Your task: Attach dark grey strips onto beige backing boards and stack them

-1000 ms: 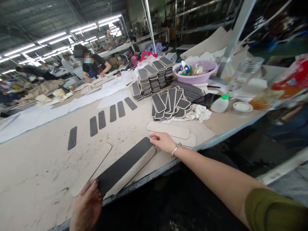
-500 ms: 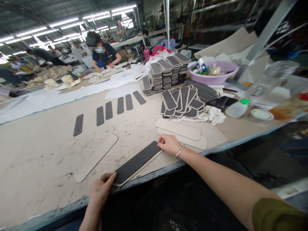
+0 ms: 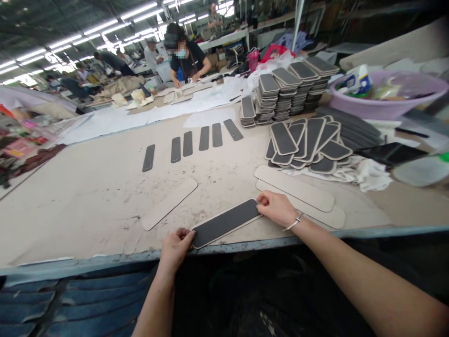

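A dark grey strip (image 3: 226, 221) lies on a slightly larger beige piece near the table's front edge, a beige border showing around it. My left hand (image 3: 178, 245) pinches its left end between thumb and fingers. At the right end, my right hand (image 3: 277, 207), with a bracelet at the wrist, grips the corner with closed fingertips. One beige piece (image 3: 170, 204) lies to the left. Two overlapping beige pieces (image 3: 298, 187) are beside my right hand. Farther back, several dark strips (image 3: 187, 143) stand in a spaced row on the table.
Loose bordered pieces (image 3: 310, 142) form a heap at the right, before neat stacks (image 3: 280, 91). A purple basin (image 3: 389, 100), a phone (image 3: 391, 153) and a white cloth (image 3: 373, 175) are farther right. Across the table a person (image 3: 189, 58) in a mask works.
The view has swung left. The dark strip now sits more squarely on the beige piece, with the border visible along its upper side too. Both hands keep their hold.
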Demonstrator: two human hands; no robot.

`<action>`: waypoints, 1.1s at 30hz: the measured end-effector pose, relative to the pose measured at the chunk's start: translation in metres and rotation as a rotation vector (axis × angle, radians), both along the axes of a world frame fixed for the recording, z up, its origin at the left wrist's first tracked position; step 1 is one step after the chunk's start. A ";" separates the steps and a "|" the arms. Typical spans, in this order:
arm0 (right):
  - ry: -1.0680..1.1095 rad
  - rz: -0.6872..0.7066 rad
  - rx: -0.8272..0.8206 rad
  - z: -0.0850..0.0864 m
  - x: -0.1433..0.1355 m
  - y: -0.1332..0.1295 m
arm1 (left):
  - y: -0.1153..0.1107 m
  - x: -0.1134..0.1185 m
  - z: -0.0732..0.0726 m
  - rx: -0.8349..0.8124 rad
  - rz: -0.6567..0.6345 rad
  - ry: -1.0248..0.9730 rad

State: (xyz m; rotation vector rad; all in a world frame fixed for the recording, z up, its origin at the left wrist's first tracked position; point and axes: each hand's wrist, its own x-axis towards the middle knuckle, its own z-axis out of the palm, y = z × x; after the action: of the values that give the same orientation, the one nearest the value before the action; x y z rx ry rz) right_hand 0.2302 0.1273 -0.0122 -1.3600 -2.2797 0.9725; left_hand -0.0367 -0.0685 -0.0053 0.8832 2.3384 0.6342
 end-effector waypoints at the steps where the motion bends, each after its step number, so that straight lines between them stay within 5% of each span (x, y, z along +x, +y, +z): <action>1: -0.006 -0.001 -0.002 0.001 0.000 0.000 | 0.000 0.001 0.000 0.002 0.004 0.003; 19: -0.044 0.022 0.041 -0.001 -0.002 -0.003 | 0.007 0.008 0.008 -0.110 -0.062 0.196; 27: -0.079 0.038 0.037 0.003 -0.002 -0.005 | -0.007 0.007 -0.008 0.246 -0.144 0.395; 33: -0.112 0.041 0.055 0.007 -0.003 -0.006 | -0.005 0.004 -0.007 0.225 -0.160 0.408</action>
State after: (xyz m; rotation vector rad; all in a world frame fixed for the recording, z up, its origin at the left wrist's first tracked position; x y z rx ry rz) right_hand 0.2270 0.1216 -0.0056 -1.3819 -2.4069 0.8597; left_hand -0.0327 -0.0731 -0.0125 1.3998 2.5444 0.7131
